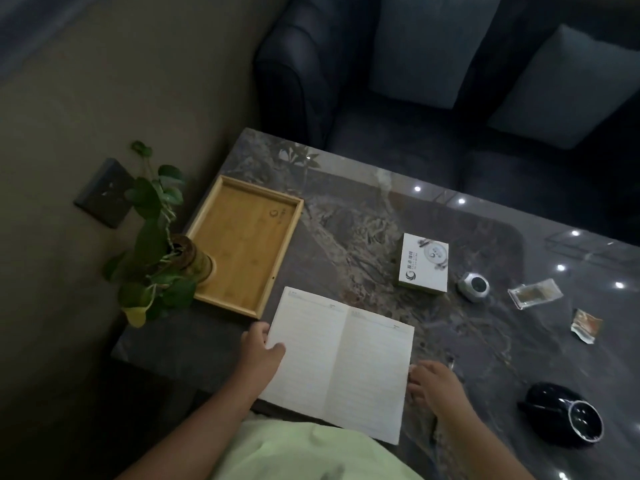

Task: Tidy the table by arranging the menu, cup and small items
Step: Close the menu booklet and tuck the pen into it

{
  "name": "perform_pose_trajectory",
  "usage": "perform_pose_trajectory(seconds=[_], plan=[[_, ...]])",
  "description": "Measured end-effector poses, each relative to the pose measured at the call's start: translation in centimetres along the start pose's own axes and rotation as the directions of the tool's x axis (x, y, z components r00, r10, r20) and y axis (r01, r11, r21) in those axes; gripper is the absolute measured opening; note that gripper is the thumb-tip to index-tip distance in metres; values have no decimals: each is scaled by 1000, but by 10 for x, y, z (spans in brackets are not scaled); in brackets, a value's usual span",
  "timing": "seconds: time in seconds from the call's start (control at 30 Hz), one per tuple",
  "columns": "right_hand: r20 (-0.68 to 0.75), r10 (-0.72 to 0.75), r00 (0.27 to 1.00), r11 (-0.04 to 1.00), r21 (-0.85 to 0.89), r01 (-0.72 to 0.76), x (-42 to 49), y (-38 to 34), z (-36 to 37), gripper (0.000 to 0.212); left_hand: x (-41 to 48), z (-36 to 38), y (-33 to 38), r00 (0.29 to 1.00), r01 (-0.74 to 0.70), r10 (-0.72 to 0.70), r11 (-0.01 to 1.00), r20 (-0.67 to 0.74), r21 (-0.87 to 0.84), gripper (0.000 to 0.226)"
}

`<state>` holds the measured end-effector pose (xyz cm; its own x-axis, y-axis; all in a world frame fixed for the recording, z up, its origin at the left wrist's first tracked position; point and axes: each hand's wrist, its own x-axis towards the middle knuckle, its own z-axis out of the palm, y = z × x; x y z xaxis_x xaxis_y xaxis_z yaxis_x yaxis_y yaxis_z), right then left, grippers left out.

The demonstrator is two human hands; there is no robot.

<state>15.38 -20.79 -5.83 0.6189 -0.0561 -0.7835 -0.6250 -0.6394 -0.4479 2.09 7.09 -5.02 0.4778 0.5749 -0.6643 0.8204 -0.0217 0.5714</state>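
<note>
An open menu booklet (341, 362) with lined white pages lies at the near edge of the dark marble table (363, 216). My left hand (261, 351) grips its left edge, thumb on the page. My right hand (434, 382) touches its right edge with the fingertips. A black cup (568, 415) lies on its side at the near right. A white box (423, 263), a small round silver item (473, 286) and two small packets (533, 293) (586, 325) sit further right.
A bamboo tray (242, 244) sits at the table's left with a potted plant in a vase (188, 261) on its near-left corner. A dark sofa with grey cushions (433, 46) stands beyond the table. A wall runs along the left.
</note>
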Motion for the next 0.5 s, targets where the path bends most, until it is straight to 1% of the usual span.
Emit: perform_pose_trajectory(seconds=[0.1, 0.17, 0.2, 0.3, 0.37, 0.43, 0.5], plan=[[1, 58, 998, 995, 80, -58, 5, -2, 1, 15, 3, 0, 6, 997, 78, -78, 995, 0, -56, 49], [-3, 117, 993, 984, 135, -115, 8, -5, -1, 14, 8, -3, 10, 992, 128, -127, 987, 18, -97, 48], [-6, 151, 989, 975, 165, -148, 8, -6, -2, 14, 10, -5, 13, 988, 153, -150, 981, 30, -116, 44], [-15, 191, 981, 957, 223, -183, 6, -10, -2, 16, 15, -9, 17, 983, 182, -176, 969, 51, -168, 11], [-20, 189, 982, 957, 226, -180, 1, -11, -1, 17, 17, -10, 16, 981, 189, -180, 967, 69, -171, 15], [-33, 195, 980, 953, 241, -182, -1, -10, 1, 17, 16, -12, 18, 976, 209, -195, 963, 93, -173, 5], [-34, 211, 977, 944, 266, -195, -2, -10, 2, 17, 14, -11, 15, 976, 206, -189, 958, 105, -200, 8]])
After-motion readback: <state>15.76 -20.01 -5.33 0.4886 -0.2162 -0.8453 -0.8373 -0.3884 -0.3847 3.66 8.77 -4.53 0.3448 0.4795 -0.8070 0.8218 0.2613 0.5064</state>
